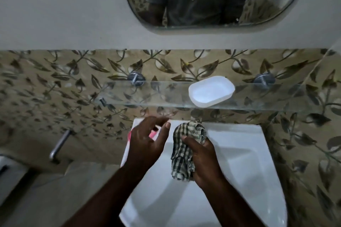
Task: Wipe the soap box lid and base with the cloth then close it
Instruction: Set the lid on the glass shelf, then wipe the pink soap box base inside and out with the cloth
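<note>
Soap box half [211, 91], white and oval, sits hollow side up on the glass shelf [147, 96] above the washbasin [239, 153], towards the shelf's right end and well apart from both hands. Nothing shows inside it: no soap bar, no pooled water that can be made out. A pink piece [154, 133] lies on the basin's back left rim, mostly hidden under the left hand [147, 140]. It may be the box's other half, though too little of it shows to say so, or to see whether it holds anything. The left hand's fingers [167, 125] are loosely spread and slightly bent over that pink piece, gripping nothing that can be seen; motion blur hides whether they touch it. The right hand [203, 156] is over the bowl with its fingers wrapped round a bunched checked cloth [186, 145], the wad sticking out above and below the fist. This looks like a pause between wiping one part and the other. The next move probably calls for the free hand to take up one half and steady it while the cloth is pushed round its inside and rim. Closing the box then requires bringing the two halves together, since they lie apart on shelf and basin. Behind are two round metal brackets [135, 78], a leaf-patterned tiled wall [46, 79] and a mirror [267, 5].
</note>
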`<state>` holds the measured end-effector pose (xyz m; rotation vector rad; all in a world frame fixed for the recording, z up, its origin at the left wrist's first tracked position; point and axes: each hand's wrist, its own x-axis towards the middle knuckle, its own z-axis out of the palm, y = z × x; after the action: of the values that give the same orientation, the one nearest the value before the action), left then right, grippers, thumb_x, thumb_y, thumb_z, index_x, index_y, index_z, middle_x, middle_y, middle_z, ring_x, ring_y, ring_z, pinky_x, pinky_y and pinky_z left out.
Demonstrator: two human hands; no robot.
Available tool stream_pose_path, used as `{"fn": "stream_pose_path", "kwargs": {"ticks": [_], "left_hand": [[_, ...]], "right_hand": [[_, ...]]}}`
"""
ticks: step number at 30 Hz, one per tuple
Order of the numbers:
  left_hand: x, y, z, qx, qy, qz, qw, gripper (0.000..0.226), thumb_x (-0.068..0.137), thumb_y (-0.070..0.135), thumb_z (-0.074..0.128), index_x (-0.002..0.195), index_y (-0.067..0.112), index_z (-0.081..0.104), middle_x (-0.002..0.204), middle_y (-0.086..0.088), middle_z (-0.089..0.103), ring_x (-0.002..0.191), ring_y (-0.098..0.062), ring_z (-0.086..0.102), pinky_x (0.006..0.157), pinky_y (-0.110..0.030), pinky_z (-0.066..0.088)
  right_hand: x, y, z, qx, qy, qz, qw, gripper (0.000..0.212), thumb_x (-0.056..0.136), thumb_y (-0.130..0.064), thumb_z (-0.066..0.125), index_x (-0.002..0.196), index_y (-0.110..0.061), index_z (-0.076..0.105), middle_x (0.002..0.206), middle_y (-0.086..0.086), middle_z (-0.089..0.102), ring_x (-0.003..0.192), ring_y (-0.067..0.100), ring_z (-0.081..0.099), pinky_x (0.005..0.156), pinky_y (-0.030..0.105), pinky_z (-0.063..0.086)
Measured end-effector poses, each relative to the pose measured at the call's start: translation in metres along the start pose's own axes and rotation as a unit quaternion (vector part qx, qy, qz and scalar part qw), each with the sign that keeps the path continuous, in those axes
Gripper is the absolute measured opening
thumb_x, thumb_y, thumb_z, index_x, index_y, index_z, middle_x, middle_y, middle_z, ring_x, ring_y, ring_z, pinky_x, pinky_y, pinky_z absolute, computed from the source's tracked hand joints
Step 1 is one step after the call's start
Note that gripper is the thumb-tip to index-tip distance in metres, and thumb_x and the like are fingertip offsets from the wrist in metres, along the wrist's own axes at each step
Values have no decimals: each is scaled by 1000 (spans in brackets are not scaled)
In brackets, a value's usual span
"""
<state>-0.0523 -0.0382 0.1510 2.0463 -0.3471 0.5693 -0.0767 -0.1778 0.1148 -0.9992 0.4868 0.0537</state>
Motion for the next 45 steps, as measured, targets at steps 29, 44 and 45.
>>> {"fn": "stream_pose_path", "kwargs": {"ticks": [29,44,45], "left_hand": [[17,-214,7,363,-356,-177,843,107,79,48,68,152,0,7,149,-16,36,134,-31,38,106,-37,38],[12,-122,12,88,-272,-160,945,110,67,42,84,150,4,23,131,-17,48,121,-29,47,97,-32,41],[11,-117,12,85,-275,-143,947,110,68,43,84,150,3,23,130,-16,49,120,-29,47,98,-32,41]], "right_hand": [[86,72,41,-204,30,74,976,28,85,3,46,108,-12,53,104,27,64,80,29,65,72,42,57],[55,44,26,-206,1,-12,979,23,98,-24,55,94,-9,71,92,19,72,83,27,67,78,41,54],[53,42,26,-192,0,-13,981,25,98,-24,54,94,-5,69,89,22,69,79,28,66,75,42,53]]}}
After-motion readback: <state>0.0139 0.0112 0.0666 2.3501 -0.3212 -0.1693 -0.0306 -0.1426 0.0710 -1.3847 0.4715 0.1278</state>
